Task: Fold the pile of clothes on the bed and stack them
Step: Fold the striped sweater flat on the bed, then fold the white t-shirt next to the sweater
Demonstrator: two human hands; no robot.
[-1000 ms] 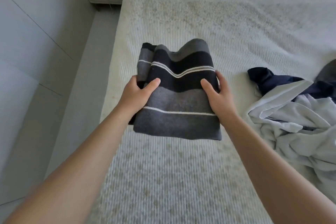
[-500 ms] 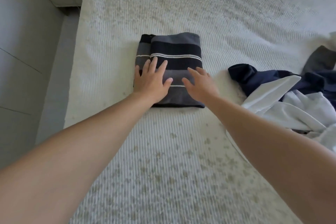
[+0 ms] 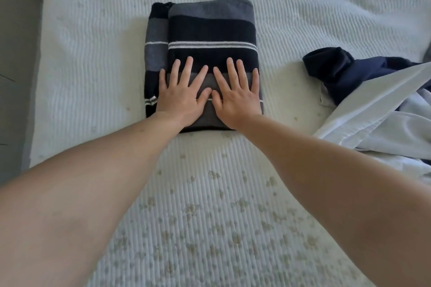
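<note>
1. The bed (image 3: 98, 58) ends at its left edge just beyond the folded striped garment (image 3: 210, 30), with the floor (image 3: 16, 53) below; a sideways push while smoothing could, in my judgement, drag the bundle towards that drop.
2. A narrower under-layer sticks out on the bundle's left side. Lifting away carelessly could let this uneven fold slide open.
3. The left hand (image 3: 180, 98) lies flat on the near half of the garment, fingers straight and spread, its grip holding nothing, only pressing.
4. The right hand (image 3: 236, 98) lies the same way beside it, thumbs nearly touching, with no grip on the cloth either. With pressure only on the near half, the far rounded edge may spring up once both palms leave.
5. The unfolded pile (image 3: 373, 105), dark blue and white cloth, lies near on the right, apart from the bundle. Tugging the next piece across could sweep into the folded one and knock it askew.
</note>
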